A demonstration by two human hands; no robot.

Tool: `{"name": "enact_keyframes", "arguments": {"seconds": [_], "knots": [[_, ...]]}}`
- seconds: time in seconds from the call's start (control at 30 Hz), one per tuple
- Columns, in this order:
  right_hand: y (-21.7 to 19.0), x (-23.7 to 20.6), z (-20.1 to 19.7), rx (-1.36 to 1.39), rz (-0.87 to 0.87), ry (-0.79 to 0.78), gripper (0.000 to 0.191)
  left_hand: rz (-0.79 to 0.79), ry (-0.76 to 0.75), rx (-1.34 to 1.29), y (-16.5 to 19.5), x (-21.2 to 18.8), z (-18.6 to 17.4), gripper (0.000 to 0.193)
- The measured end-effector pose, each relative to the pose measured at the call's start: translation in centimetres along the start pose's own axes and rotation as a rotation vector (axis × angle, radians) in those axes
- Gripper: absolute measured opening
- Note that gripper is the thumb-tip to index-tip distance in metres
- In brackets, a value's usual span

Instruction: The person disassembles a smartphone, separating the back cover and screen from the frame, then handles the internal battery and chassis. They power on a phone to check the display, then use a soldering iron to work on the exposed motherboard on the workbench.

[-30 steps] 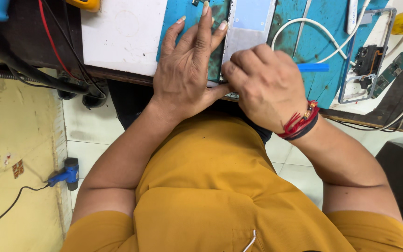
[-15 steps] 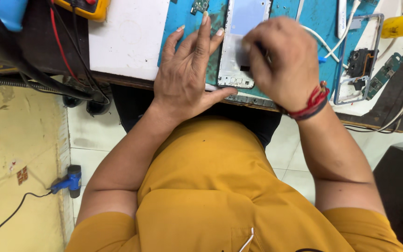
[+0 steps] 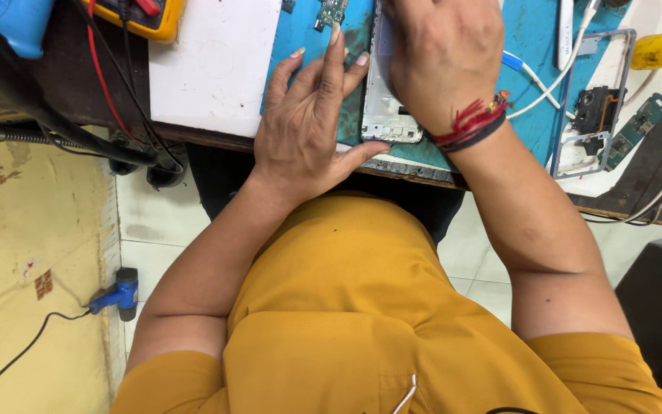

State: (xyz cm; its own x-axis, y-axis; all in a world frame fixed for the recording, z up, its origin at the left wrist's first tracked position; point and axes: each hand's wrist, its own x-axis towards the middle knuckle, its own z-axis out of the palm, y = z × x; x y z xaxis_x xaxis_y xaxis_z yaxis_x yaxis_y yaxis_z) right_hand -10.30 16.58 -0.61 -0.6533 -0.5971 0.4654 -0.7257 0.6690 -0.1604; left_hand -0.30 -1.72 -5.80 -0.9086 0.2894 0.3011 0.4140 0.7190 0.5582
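Since half a second back the right hand [image 3: 442, 65] has slid further up the phone frame [image 3: 385, 100], curled over its upper part; can't tell if it's pinching anything. The left hand [image 3: 308, 134] lies open and flat alongside, thumb under the bottom edge, probably bracing it. The frame sits on the blue mat [image 3: 304, 31], long axis pointing away from the body.

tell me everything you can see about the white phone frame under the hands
The white phone frame looks like a bare plastic mid-frame, pale and scuffed, with small cut-outs near its lower end. It lies flat, lengthwise away from the person, on the blue work mat at the bench edge. The left hand rests beside it, thumb at its lower corner; the right hand covers its upper part.
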Motion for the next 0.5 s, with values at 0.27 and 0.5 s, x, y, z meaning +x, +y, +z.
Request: {"name": "enact_keyframes", "arguments": {"seconds": [0.27, 0.5], "knots": [[-2.8, -3.8, -3.4, 0.024, -0.016, -0.306, 0.023, -0.012, 0.018, 0.001, 0.2, 0.0, 0.4, 0.136], [-3.3, -4.8, -5.9, 0.106, -0.156, -0.451, 0.030, 0.012, 0.039, 0.019, 0.4, -0.2, 0.6, 0.128]]}}
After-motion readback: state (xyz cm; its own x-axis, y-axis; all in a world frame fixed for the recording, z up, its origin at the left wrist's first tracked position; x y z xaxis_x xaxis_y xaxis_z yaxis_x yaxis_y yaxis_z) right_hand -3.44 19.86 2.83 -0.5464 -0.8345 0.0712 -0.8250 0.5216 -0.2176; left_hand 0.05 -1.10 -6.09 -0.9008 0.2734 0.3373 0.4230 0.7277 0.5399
